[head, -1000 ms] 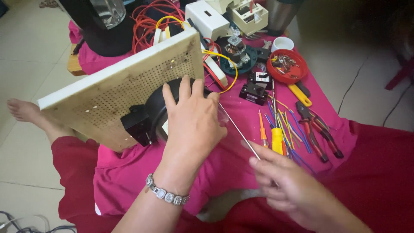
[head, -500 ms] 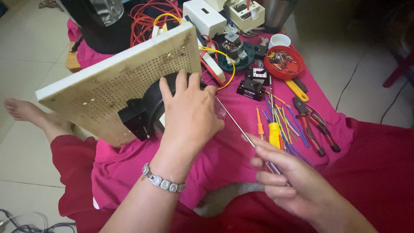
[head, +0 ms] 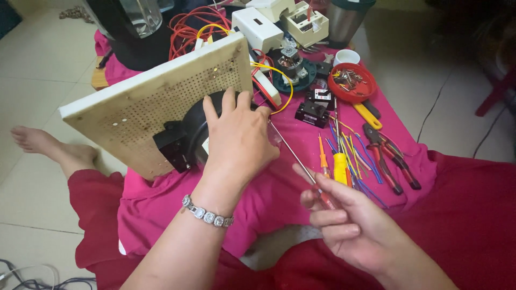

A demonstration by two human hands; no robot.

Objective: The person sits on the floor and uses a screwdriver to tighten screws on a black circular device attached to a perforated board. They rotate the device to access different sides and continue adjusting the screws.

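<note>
Pressing down on a round black motor [head: 196, 134], the left hand [head: 236, 137] lies spread over its casing, fingers open and curved over the top, which seems to keep the motor and the tilted perforated wooden board [head: 145, 102] it is fixed to from shifting. The board leans up and away from that hand, its pale edge rising toward the far left. The right hand [head: 349, 228] sits nearer the body, its fingers loosely curled and pinching the red handle of a long screwdriver [head: 298, 161]. The screwdriver's thin steel shaft runs on a slant from that hand up and leftward, its tip pointing at the motor just under the left hand's fingertips; the tip itself is hidden there, so I cannot tell whether it touches a screw. Beyond the right hand, on the pink cloth [head: 279, 188], lie a yellow-handled screwdriver [head: 340, 166], red-handled pliers [head: 389, 158] and a red bowl [head: 352, 81] of small metal parts
</note>
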